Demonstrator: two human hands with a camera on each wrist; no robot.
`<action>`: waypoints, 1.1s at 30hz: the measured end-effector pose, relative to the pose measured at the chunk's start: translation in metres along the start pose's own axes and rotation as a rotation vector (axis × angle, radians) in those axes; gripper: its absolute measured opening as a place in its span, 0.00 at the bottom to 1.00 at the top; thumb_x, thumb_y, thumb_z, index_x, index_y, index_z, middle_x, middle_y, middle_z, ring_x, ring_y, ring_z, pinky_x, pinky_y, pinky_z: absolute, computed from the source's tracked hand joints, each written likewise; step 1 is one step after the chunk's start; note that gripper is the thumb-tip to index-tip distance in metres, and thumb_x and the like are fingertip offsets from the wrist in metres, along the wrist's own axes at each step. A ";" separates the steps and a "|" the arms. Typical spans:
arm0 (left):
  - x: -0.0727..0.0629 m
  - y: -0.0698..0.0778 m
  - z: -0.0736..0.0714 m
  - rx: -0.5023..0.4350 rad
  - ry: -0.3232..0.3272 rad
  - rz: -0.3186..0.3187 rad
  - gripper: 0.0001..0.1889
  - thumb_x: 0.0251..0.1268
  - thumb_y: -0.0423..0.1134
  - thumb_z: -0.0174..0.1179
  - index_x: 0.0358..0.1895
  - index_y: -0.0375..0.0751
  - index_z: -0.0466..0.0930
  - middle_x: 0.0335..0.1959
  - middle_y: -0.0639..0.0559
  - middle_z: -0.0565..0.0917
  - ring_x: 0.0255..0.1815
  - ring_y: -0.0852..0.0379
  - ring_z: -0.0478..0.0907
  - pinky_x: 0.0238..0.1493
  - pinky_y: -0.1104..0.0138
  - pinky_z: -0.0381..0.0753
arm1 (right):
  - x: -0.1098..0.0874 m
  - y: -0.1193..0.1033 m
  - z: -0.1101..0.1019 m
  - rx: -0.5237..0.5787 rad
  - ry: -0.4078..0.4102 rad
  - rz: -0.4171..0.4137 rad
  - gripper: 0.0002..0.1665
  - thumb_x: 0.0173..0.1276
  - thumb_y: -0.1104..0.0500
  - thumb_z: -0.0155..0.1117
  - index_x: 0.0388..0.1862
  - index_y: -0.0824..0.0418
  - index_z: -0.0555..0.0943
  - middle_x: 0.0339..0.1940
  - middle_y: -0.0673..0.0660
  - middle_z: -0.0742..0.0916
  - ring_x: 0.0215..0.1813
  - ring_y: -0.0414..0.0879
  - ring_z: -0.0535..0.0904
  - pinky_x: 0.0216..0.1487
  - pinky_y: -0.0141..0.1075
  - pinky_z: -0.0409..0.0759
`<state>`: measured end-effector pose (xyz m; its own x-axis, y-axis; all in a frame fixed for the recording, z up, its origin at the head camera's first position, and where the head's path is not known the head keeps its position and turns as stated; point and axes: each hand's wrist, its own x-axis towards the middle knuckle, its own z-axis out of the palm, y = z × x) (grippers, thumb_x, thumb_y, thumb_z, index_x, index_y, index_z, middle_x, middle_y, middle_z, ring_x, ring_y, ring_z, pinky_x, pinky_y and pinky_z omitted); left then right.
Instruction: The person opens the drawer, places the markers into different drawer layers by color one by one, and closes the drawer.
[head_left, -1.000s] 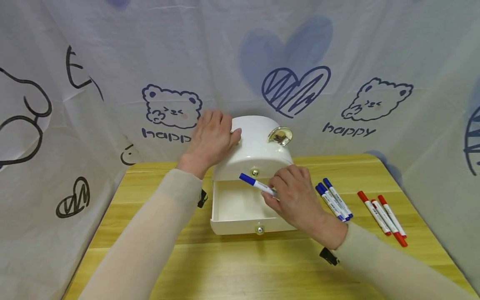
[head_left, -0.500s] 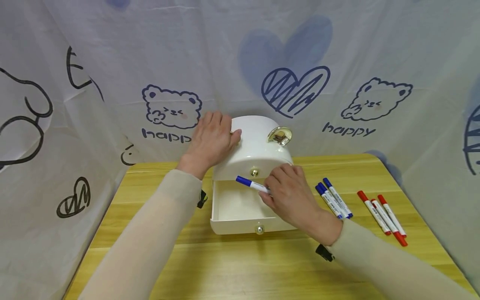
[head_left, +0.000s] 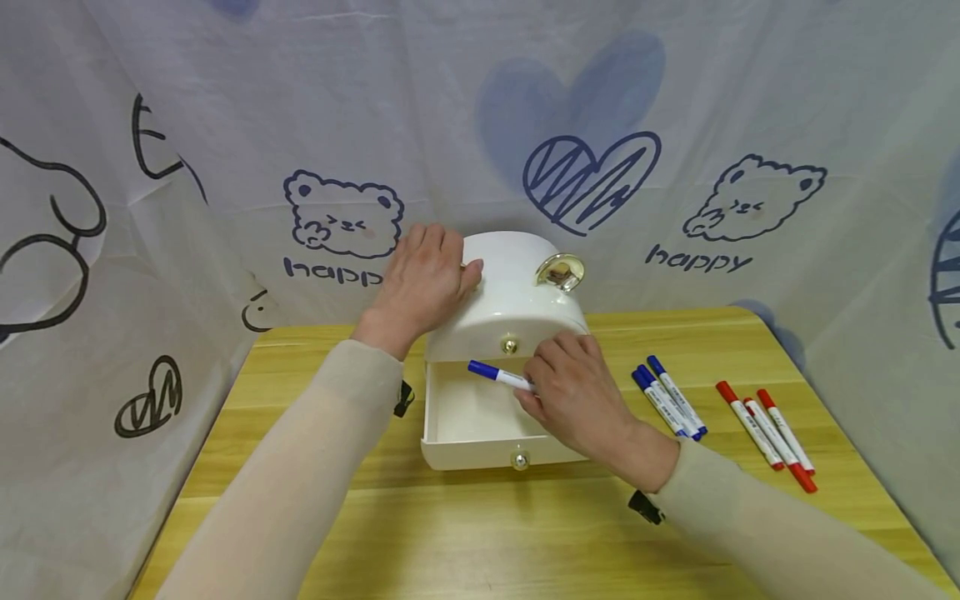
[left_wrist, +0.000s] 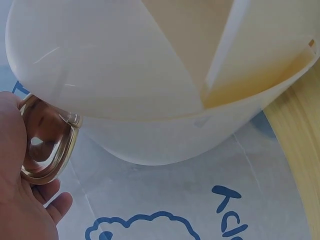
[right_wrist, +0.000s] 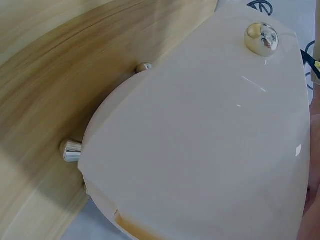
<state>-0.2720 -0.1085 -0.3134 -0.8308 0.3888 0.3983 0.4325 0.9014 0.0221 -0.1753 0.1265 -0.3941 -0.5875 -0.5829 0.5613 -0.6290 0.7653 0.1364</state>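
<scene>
A white rounded-top box (head_left: 517, 279) with gold fittings stands at the table's middle, its front drawer (head_left: 472, 456) pulled out. My left hand (head_left: 420, 283) lies over the box's left side. In the left wrist view its fingers (left_wrist: 59, 206) curl past the gold handle (left_wrist: 47, 140), which it grips. Pinched in my right hand (head_left: 573, 387) is a blue-capped marker (head_left: 498, 375), held slanting over the drawer with the cap to the left. The marker's far end is hidden in the hand. The right wrist view shows the white box close up with a gold knob (right_wrist: 261, 39).
Several blue markers (head_left: 670, 397) lie to the right of the box. Further right are red markers (head_left: 768, 435). The wooden table (head_left: 480, 542) meets a printed white curtain (head_left: 450, 100) behind. A second gold handle (head_left: 561, 272) juts from the box's right side.
My right hand has shifted slightly left, carrying the marker a little lower over the drawer. My left hand and the box have stayed in place.
</scene>
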 end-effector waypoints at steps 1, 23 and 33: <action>0.000 0.000 0.000 0.000 0.001 0.001 0.20 0.85 0.53 0.47 0.43 0.36 0.70 0.40 0.44 0.70 0.47 0.44 0.65 0.51 0.52 0.70 | 0.000 0.000 0.000 0.001 -0.003 0.000 0.18 0.65 0.46 0.79 0.34 0.57 0.83 0.37 0.54 0.84 0.48 0.55 0.76 0.54 0.51 0.72; 0.000 0.001 0.001 -0.029 -0.013 -0.013 0.19 0.85 0.52 0.46 0.42 0.38 0.69 0.39 0.44 0.69 0.45 0.45 0.64 0.49 0.54 0.68 | 0.000 -0.001 0.001 0.003 -0.024 -0.020 0.19 0.66 0.45 0.79 0.35 0.57 0.83 0.39 0.55 0.85 0.48 0.55 0.75 0.54 0.50 0.71; 0.000 0.000 0.001 -0.048 -0.010 -0.015 0.19 0.84 0.52 0.47 0.42 0.37 0.69 0.39 0.44 0.69 0.46 0.44 0.64 0.50 0.53 0.68 | -0.002 -0.001 0.001 0.011 -0.007 -0.033 0.21 0.65 0.42 0.79 0.36 0.57 0.84 0.40 0.54 0.86 0.49 0.55 0.76 0.54 0.50 0.71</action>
<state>-0.2720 -0.1081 -0.3142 -0.8406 0.3775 0.3884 0.4361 0.8970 0.0720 -0.1742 0.1268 -0.3957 -0.5696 -0.6098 0.5511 -0.6539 0.7424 0.1456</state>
